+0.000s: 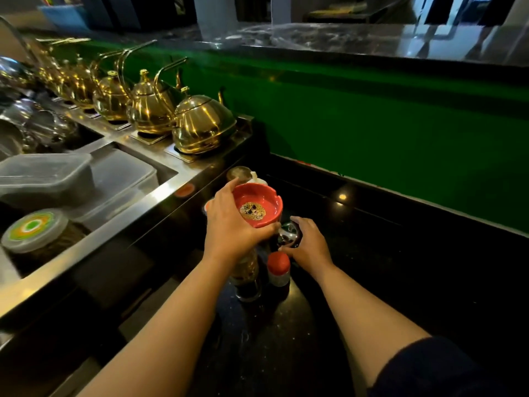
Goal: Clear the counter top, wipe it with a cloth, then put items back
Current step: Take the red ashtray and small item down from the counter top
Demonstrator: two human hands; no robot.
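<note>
My left hand [232, 227] grips a red ashtray [257, 206] with a gold emblem inside, held above the black counter top [400, 267]. My right hand [307, 245] curls round a shiny metal-topped container [289, 234] standing on the counter. Just below the hands stand a red-capped shaker [278, 269] and a glass bottle [246, 279] with dark liquid, partly hidden by my left wrist. Behind the ashtray a gold-lidded jar [239, 173] and a white item [257, 179] peek out.
Several gold kettles [200, 124] line the steel ledge at left. Clear plastic boxes [71, 179] and a jar with a green-orange lid [31, 229] sit in the steel well. A green wall panel [400, 124] backs the counter, with a marble bar top [372, 38] above.
</note>
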